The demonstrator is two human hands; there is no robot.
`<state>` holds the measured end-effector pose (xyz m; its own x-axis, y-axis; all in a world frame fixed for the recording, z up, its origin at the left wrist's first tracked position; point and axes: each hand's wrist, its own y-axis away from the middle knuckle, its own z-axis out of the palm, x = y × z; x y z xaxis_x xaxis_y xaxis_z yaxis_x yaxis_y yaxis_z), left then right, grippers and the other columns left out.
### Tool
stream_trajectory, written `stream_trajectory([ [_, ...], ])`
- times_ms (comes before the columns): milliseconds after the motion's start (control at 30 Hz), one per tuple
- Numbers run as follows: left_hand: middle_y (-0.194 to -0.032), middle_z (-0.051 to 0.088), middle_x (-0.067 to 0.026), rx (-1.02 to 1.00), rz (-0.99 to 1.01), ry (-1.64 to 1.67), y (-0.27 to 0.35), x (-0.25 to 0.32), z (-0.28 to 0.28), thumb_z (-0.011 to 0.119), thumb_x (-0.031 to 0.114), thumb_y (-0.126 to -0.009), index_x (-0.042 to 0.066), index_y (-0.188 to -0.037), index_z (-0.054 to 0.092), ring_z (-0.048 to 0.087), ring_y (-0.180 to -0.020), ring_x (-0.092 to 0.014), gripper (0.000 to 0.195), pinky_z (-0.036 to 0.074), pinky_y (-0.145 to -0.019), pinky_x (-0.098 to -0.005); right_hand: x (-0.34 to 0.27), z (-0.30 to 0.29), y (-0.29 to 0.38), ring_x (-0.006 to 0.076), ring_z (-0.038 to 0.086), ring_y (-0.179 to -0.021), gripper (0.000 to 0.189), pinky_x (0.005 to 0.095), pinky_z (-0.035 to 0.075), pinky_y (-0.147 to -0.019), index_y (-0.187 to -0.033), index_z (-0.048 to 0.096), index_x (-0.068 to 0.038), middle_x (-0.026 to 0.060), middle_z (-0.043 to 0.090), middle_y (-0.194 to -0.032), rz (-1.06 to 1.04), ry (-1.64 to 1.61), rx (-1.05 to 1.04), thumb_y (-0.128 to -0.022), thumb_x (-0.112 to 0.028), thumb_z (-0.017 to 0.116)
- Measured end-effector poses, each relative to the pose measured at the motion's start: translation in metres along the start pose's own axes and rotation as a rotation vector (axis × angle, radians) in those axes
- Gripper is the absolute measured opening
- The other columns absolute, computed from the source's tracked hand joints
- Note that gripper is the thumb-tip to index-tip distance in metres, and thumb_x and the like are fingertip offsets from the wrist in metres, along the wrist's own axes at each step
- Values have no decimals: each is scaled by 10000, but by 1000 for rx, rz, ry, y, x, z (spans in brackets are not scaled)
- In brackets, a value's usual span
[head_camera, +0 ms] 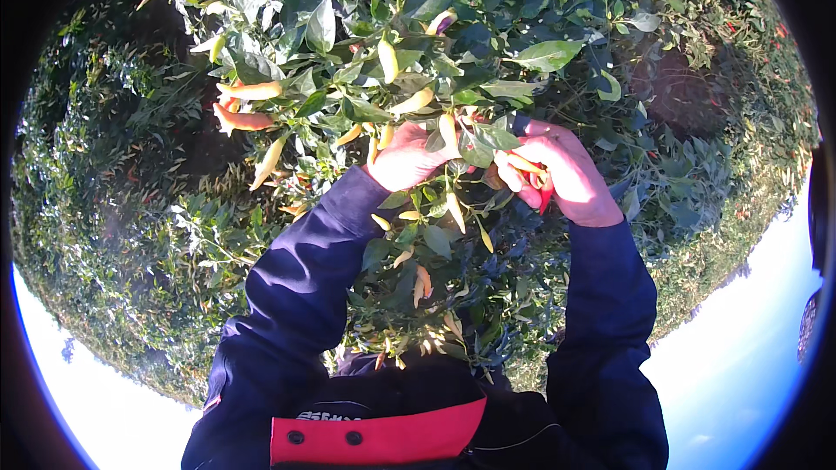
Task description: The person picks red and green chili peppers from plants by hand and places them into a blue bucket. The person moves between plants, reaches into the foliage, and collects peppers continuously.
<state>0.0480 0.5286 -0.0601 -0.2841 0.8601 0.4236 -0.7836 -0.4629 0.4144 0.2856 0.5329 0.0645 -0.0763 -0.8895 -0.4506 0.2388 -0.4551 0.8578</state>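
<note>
In my right hand (569, 166), curled fingers hold a red chili pepper (546, 194) and an orange chili pepper (524, 164). My left hand (406, 160) reaches in among the leaves of a pepper plant (434, 42); foliage and a pale yellow pepper (448, 130) cover its fingers, so its grip is hidden. A cream pepper (413, 102) hangs just above that hand. Further left, a peach-orange pepper (243, 119) and a yellow pepper (268, 163) hang from the same plant. A pale pepper (455, 210) dangles below and between my hands.
Dense pepper plants (124, 228) surround me on every side, with red pods dotted at the far right. Lower branches (418, 281) bearing several pale peppers reach close to my dark jacket (405, 385). Part of a person in dark clothing (816, 209) shows at the right rim.
</note>
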Motion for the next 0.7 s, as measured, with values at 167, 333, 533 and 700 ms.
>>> stream_trajectory([
  [167, -1428, 591, -108, -76, 122, -480, -1, 10, 2, 605, 233, -1025, 22, -1430, 521, 591, -1266, -225, 464, 476, -1084, -375, -7, 6, 2, 34, 476, -514, 143, 207, 345, -453, -969, 661, -40, 12, 625, -711, 69, 15, 44, -986, -178, 628],
  [333, -1424, 606, -115, -193, 555, -837, -10, -12, -2, 550, -6, -931, 44, -1395, 578, 605, -1280, -274, 468, 473, -1116, -393, 4, 0, -4, 85, 483, -431, 204, 234, 337, -402, -1007, 663, 11, 44, 620, -663, 54, -105, 93, -941, -181, 679],
  [533, -1160, 709, -29, -13, 256, 15, -17, 0, 9, 656, 151, -993, 24, -1246, 672, 644, -1069, -142, 283, 519, -957, -330, 1, -2, -6, 88, 446, -407, 210, 228, 348, -354, -873, 525, -30, 42, 536, -628, -125, -443, -223, -962, -198, 614],
  [700, -1145, 702, -48, 47, 168, 249, -24, 15, 30, 710, 85, -973, 33, -1269, 637, 664, -1012, -155, 309, 557, -874, -304, -31, 36, 7, 146, 503, -409, 297, 252, 427, -351, -884, 503, -13, 90, 533, -621, -200, -347, -348, -1025, -256, 603],
])
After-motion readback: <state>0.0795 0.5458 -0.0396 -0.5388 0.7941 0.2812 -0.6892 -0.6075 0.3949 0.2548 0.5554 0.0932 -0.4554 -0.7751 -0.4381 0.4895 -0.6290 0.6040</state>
